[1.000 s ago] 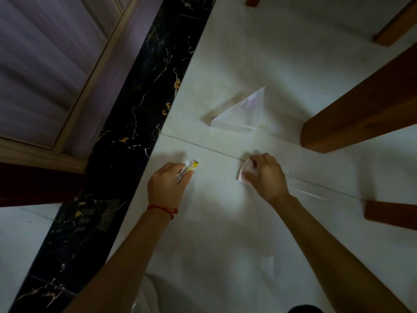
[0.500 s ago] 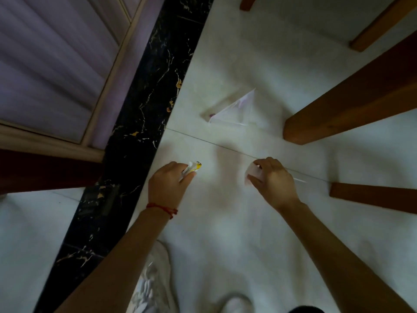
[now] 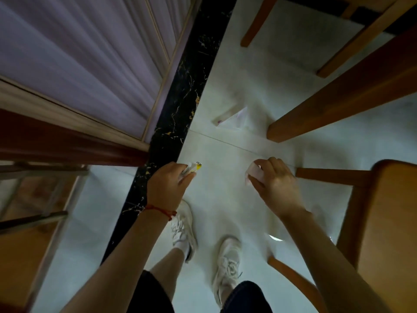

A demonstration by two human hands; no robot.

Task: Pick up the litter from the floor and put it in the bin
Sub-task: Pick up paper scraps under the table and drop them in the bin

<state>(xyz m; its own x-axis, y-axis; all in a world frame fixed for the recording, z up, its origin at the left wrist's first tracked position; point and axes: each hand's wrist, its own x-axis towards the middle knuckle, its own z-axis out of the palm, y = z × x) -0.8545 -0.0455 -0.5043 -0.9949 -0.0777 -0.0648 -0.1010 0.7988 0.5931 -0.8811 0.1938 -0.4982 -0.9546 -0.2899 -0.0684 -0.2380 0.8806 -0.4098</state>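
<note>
My left hand [image 3: 168, 187], with a red thread at the wrist, is closed around a small white and yellow wrapper [image 3: 195, 166] that sticks out past the fingers. My right hand [image 3: 274, 184] grips a crumpled pale pink piece of paper [image 3: 253, 172]. Both hands are raised above the white tiled floor [image 3: 223, 199]. A clear plastic bag [image 3: 234, 119] lies flat on the floor farther ahead, beside a wooden leg. Another small clear scrap [image 3: 276, 237] lies on the floor under my right forearm. No bin is in view.
A thick wooden table leg [image 3: 316, 114] slants in at the right, with a wooden chair [image 3: 383, 222] at the near right. A black marble strip [image 3: 173, 123] borders the tiles, next to a panelled door [image 3: 79, 57]. My white shoes [image 3: 184, 229] stand below.
The view has pulled back and up from the floor: my hands rose with the wrapper and the paper in them, and my legs, shoes and the chair came into view.
</note>
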